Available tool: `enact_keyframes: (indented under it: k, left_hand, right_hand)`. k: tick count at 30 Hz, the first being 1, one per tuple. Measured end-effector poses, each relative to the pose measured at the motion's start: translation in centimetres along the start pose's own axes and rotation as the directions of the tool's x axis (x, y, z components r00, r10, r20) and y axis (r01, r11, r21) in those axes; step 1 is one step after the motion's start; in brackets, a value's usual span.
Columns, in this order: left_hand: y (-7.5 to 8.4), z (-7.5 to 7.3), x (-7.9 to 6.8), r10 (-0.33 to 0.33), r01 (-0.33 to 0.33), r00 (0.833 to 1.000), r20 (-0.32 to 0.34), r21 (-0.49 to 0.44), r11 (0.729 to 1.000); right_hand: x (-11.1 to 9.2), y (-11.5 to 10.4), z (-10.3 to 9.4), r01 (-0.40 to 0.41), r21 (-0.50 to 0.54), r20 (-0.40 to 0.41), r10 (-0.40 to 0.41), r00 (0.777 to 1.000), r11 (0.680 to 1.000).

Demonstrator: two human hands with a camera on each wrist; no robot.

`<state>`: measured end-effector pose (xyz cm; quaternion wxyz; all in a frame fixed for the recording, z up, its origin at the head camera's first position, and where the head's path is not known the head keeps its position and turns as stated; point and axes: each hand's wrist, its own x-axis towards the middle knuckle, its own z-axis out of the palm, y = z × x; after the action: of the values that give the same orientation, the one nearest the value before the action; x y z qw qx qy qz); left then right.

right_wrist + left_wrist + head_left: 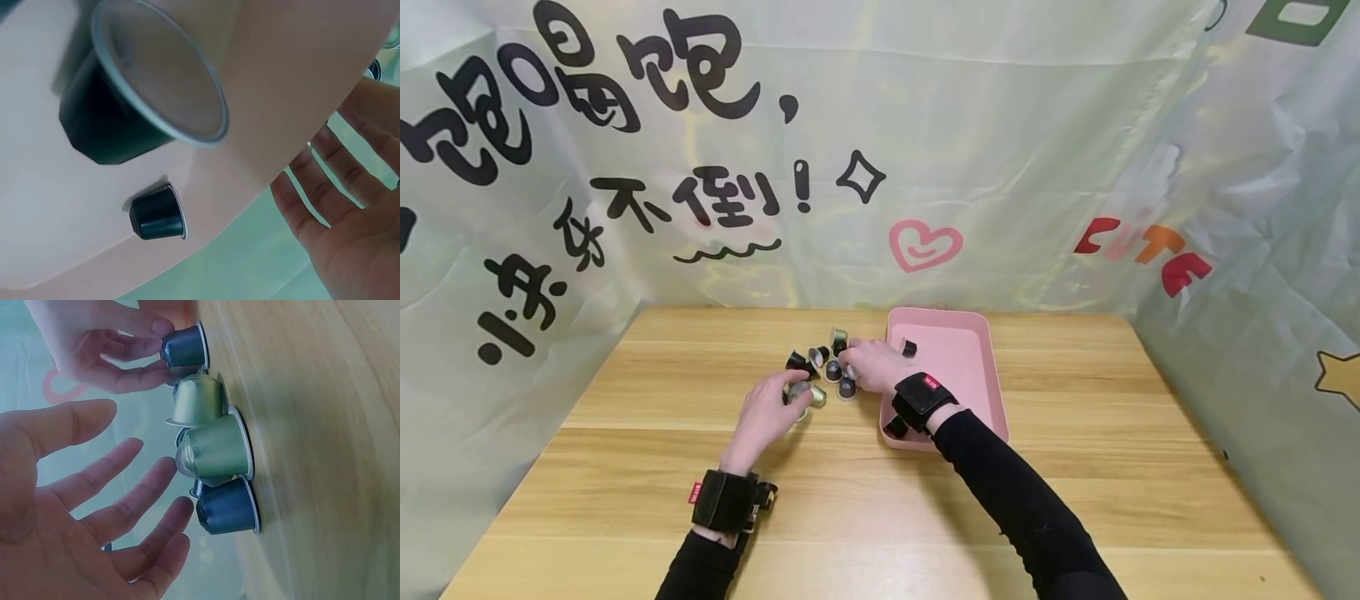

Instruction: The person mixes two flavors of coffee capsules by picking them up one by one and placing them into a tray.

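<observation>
We see the left hand (pixel 767 412) spread wide just beside the green capsules (pixel 215 450) on the tabletop (pixel 625 500). The right hand (pixel 877 367) has its fingers at a dark capsule (pixel 184 347), though we cannot tell whether it grips; near its wrist, two black capsules (pixel 910 348) lie in the tray (pixel 958 358).

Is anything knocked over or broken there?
Nothing looks broken. But one dark capsule on the table lies tipped over, its silvery lid showing, which looks odd because some nearby capsules stand lid-down.
</observation>
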<state>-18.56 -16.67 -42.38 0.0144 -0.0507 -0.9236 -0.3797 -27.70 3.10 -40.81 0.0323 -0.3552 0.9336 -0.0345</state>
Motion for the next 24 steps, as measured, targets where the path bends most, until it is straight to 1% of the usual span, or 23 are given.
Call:
enact_keyframes:
  k: [4, 11, 21, 24]
  left_hand:
    - [-0.1, 0.0, 0.0, -0.002, 0.002, 1.000, -0.003, 0.002, 1.000]
    - [0.0, 0.1, -0.1, 0.006, -0.006, 1.000, -0.009, 0.005, 1.000]
    - [0.0, 0.1, -0.1, 0.002, -0.002, 1.000, -0.008, 0.000, 1.000]
    - [0.0, 0.2, -0.1, 0.007, -0.007, 1.000, -0.010, 0.003, 1.000]
  right_hand:
    - [0.0, -0.1, -0.1, -0.014, 0.012, 0.016, 0.014, 1.000, 1.000]
    - [-0.1, -0.2, -0.4, -0.027, 0.065, 0.059, 0.023, 0.998, 0.997]
    - [-0.9, -0.3, -1.1, -0.031, 0.107, 0.041, 0.027, 0.999, 0.994]
    - [-1.2, -0.2, -1.5, -0.033, 0.142, 0.029, 0.029, 0.999, 0.989]
